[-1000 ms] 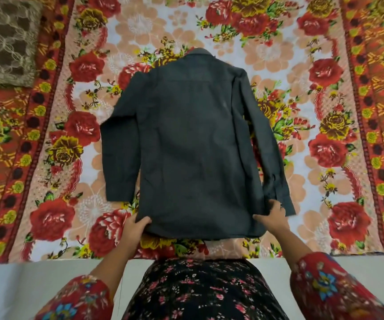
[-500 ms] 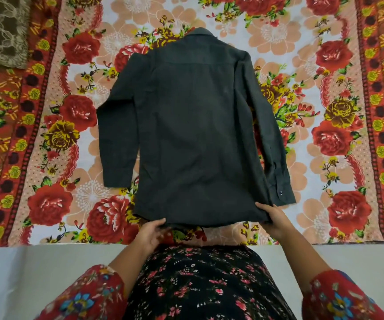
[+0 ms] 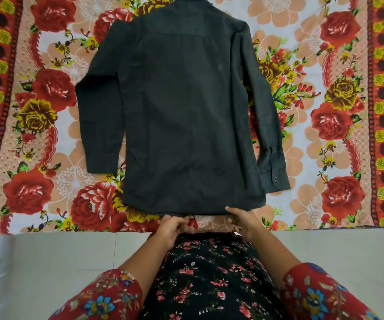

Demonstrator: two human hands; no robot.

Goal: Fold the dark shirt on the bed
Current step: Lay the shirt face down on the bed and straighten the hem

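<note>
While shirt (image 3: 186, 112) lies flat | left hand (image 3: 171, 227), right hand (image 3: 244, 219) moved inward along hem | fingers' grip unclear

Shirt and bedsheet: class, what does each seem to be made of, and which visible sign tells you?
The shirt looks like matte woven cloth, perhaps cotton: no sheen, soft creases near the hem. The bedsheet looks like thin printed fabric: flat floral print, lying smooth; fibre unclear.
</note>
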